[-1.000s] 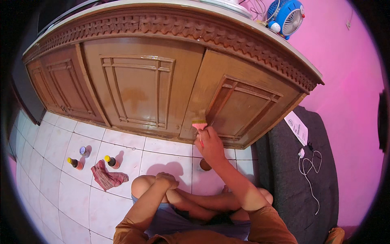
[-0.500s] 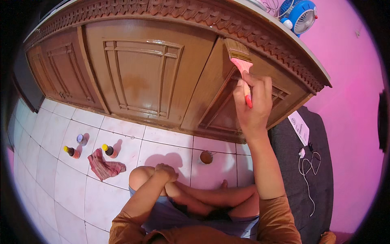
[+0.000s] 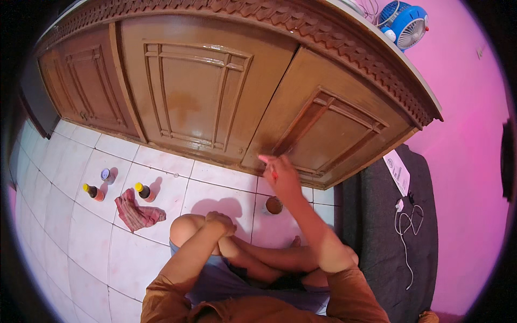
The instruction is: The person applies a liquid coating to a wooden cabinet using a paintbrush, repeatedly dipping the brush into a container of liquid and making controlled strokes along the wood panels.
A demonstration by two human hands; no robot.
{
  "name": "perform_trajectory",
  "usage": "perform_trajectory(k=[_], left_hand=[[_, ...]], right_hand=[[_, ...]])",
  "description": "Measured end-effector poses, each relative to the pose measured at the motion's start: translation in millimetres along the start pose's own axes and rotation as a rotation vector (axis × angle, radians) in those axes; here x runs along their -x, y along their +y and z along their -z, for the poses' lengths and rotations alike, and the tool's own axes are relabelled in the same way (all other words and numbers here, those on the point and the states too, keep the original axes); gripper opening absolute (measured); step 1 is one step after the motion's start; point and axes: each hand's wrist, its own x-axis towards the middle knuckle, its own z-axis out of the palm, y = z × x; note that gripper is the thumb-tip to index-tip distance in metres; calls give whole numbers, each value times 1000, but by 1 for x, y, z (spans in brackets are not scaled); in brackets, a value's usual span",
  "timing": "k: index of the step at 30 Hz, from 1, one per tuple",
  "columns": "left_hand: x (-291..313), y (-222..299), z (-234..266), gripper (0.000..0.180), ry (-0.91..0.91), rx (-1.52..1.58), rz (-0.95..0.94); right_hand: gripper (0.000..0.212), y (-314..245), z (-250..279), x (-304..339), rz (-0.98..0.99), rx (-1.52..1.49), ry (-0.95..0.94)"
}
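My right hand [image 3: 283, 176] is closed around a paintbrush [image 3: 264, 158] with a pink and red handle, low in front of the right cabinet door [image 3: 344, 134]. Its bristles are hard to make out against the brown wood. My left hand [image 3: 221, 222] rests with bent fingers over my bent leg, away from the cabinet. A cup of brown liquid [image 3: 274, 204] stands on the tiles just below my right hand. The middle door [image 3: 194, 97] shines wetly in places.
On the floor at left are two small dark bottles [image 3: 144, 191] with yellow caps, an open tin [image 3: 106, 175] and a crumpled red cloth [image 3: 139, 211]. A dark cushion [image 3: 371, 231] at right carries a white cable [image 3: 407, 237] and a paper [image 3: 397, 171]. A blue fan [image 3: 406, 27] sits atop the cabinet.
My right hand has brought the paintbrush down and left, from the top of the right door to near its lower left corner. My left hand has stayed on my leg.
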Motion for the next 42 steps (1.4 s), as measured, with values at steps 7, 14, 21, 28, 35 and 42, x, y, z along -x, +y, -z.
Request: perform_trajectory(k=[7, 14, 21, 28, 35, 42], left_hand=[[7, 1, 6, 57, -17, -25, -48], [9, -4, 2, 55, 18, -21, -23], [3, -4, 2, 56, 29, -35, -45], [-7, -6, -5, 57, 48, -6, -59], [8, -3, 3, 56, 15, -6, -5], [9, 1, 8, 57, 3, -26, -31]], right_hand=[[18, -47, 116, -79, 299, 54, 365], [25, -70, 120, -84, 413, 222, 516], [26, -12, -34, 0, 194, 136, 175], [25, -21, 16, -29, 55, -82, 162], [17, -84, 132, -85, 338, 121, 503], [30, -72, 124, -91, 434, 375, 560]])
